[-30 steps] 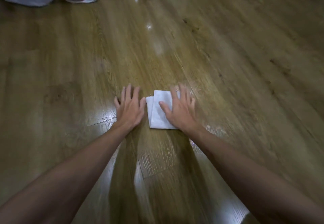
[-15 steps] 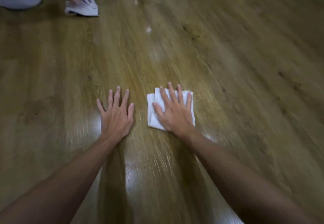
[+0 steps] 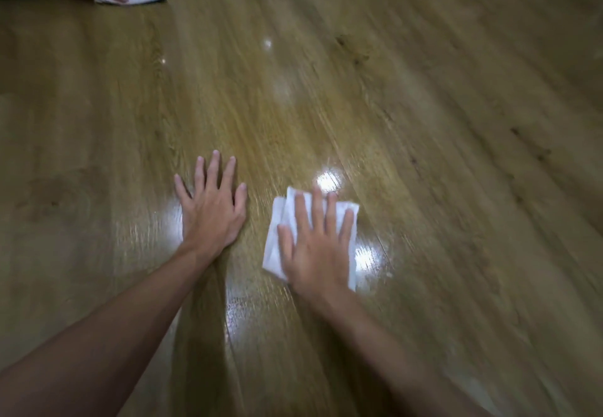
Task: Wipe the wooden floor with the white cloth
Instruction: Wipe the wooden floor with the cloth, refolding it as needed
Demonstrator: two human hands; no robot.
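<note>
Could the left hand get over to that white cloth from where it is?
Probably yes. The left hand lies flat on the wooden floor beside the white cloth, only bare floor between; the right hand covers most of it.

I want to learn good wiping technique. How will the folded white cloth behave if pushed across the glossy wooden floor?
The folded white cloth looks soft and layered, so it probably bunches unless the right hand presses flat. The glossy wooden floor likely lets it slide easily.
</note>
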